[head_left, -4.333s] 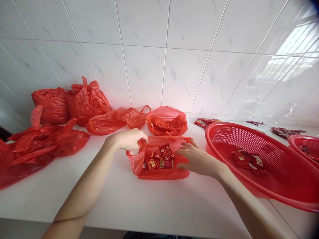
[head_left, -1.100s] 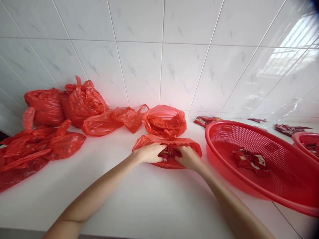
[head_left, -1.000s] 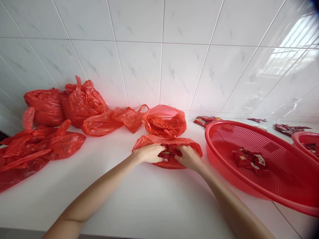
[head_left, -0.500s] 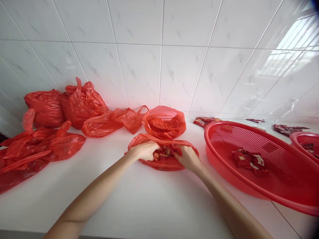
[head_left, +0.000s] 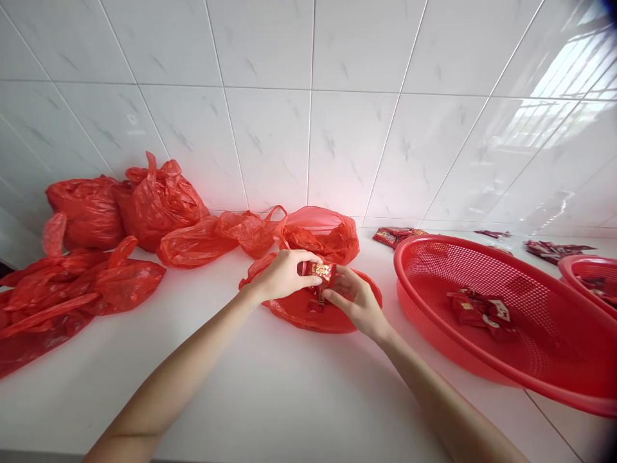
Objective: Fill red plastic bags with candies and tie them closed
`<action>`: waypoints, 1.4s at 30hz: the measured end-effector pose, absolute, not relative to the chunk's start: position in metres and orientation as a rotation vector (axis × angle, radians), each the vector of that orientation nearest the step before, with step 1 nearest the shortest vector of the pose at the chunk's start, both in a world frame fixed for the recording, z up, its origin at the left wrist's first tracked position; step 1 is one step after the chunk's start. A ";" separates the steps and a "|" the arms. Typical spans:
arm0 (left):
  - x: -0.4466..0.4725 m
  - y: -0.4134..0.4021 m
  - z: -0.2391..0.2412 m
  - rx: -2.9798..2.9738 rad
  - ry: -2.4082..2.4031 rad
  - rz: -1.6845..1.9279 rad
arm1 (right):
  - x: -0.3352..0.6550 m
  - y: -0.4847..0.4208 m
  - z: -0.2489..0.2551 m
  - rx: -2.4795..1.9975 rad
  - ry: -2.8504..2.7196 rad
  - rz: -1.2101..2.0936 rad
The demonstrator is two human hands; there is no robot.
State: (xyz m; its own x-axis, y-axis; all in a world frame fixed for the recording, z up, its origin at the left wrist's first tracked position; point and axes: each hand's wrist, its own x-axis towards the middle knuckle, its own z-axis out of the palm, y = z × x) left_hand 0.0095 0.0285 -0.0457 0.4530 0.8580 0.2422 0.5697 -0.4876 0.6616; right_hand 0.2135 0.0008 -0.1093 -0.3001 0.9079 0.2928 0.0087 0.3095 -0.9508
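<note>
Small red wrapped packets with gold lettering [head_left: 322,270] are held up over the open red plastic bag [head_left: 308,320]; they look like candies. My left hand [head_left: 284,276] pinches them from the left, thumb in front and fingers behind. At their right end, my right hand [head_left: 359,299] has its curled fingers and thumb against them, palm partly hidden. Below the hands, more red packets [head_left: 317,302] lie inside the bag. Directly behind it stands another open red bag [head_left: 321,222] with crumpled plastic inside.
A large red perforated basket [head_left: 434,328] with several red packets [head_left: 482,312] stands at right, a second red basket [head_left: 573,270] beyond it. Red packets [head_left: 393,236] lie by the tiled wall [head_left: 270,141]. Filled red bags [head_left: 164,206] and crumpled bags [head_left: 96,280] occupy the left.
Both hands have come up out of the open bag and closer together, bringing red packets up between them. The bag's rim now lies lower and flatter.
</note>
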 end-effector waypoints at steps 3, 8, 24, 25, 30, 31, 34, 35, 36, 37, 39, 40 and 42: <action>0.013 0.025 -0.044 2.186 1.104 0.854 | 0.212 -0.003 -0.102 -0.769 -1.436 1.268; 0.017 0.019 -0.040 2.250 1.001 0.975 | 0.214 -0.008 -0.092 -0.702 -1.384 1.255; 0.026 0.011 -0.044 2.799 0.782 1.188 | 0.220 -0.008 -0.091 -0.742 -1.225 1.271; 0.027 0.012 -0.046 2.836 0.777 1.209 | 0.221 -0.008 -0.090 -0.747 -1.216 1.268; 0.033 0.010 -0.052 2.656 0.734 1.294 | 0.224 -0.004 -0.090 -0.675 -1.210 1.260; 0.034 0.009 -0.052 2.540 0.740 1.279 | 0.225 -0.003 -0.090 -0.664 -1.216 1.249; 0.039 0.005 -0.049 2.132 0.746 1.160 | 0.226 -0.003 -0.090 -0.690 -1.248 1.202; 0.041 0.003 -0.048 2.013 0.736 1.121 | 0.226 -0.003 -0.090 -0.704 -1.259 1.185; 0.042 0.002 -0.047 1.916 0.722 1.094 | 0.226 -0.004 -0.089 -0.711 -1.270 1.172; 0.043 0.002 -0.047 1.843 0.708 1.080 | 0.226 -0.005 -0.088 -0.711 -1.278 1.163; 0.044 0.002 -0.046 1.757 0.685 1.060 | 0.227 -0.007 -0.086 -0.696 -1.292 1.143; 0.044 0.002 -0.046 1.731 0.671 1.049 | 0.228 -0.008 -0.085 -0.691 -1.302 1.132; 0.044 0.003 -0.047 1.686 0.637 1.028 | 0.229 -0.008 -0.083 -0.689 -1.321 1.109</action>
State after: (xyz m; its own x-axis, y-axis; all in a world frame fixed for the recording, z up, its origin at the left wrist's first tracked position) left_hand 0.0439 0.0029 -0.0465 0.4962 0.8036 0.3287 -0.0642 -0.3436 0.9369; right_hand 0.2287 -0.0085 -0.0826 -0.1061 0.9113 0.3979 -0.2346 0.3659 -0.9006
